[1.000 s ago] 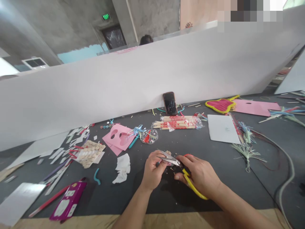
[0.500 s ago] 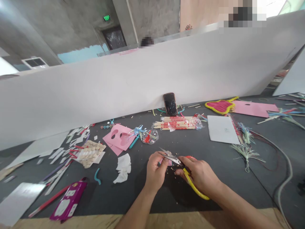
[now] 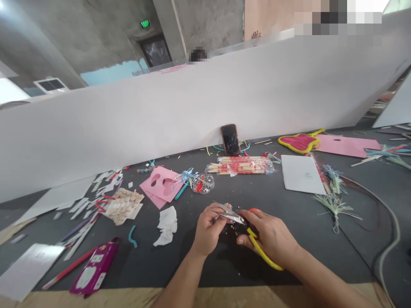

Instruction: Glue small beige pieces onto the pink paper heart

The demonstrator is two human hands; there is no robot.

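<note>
My right hand (image 3: 271, 233) is wrapped around a pair of scissors (image 3: 253, 239) with yellow and red handles. The metal blades point left and stand slightly apart, reaching across to the fingertips of my left hand (image 3: 208, 226). That hand is closed in a pinch on a small pink piece (image 3: 230, 221), mostly hidden behind the blades and fingers. Small pale bits (image 3: 228, 206) show just beyond the blades, and more are scattered on the dark tabletop (image 3: 257, 273) beneath.
Behind my hands lie wrapped sticks (image 3: 240, 165), a clear round dish (image 3: 202, 183) and a leaning phone (image 3: 230, 140). Pink cut sheets (image 3: 163, 182), white crumpled tissue (image 3: 166, 226) and a purple packet (image 3: 94, 268) are leftward. Rightward are a white board (image 3: 302, 174) and frayed tassels (image 3: 335, 206).
The blades have shifted slightly at my left fingertips, and less of the pink piece shows. My left hand has turned a little. Both hands keep their grips.
</note>
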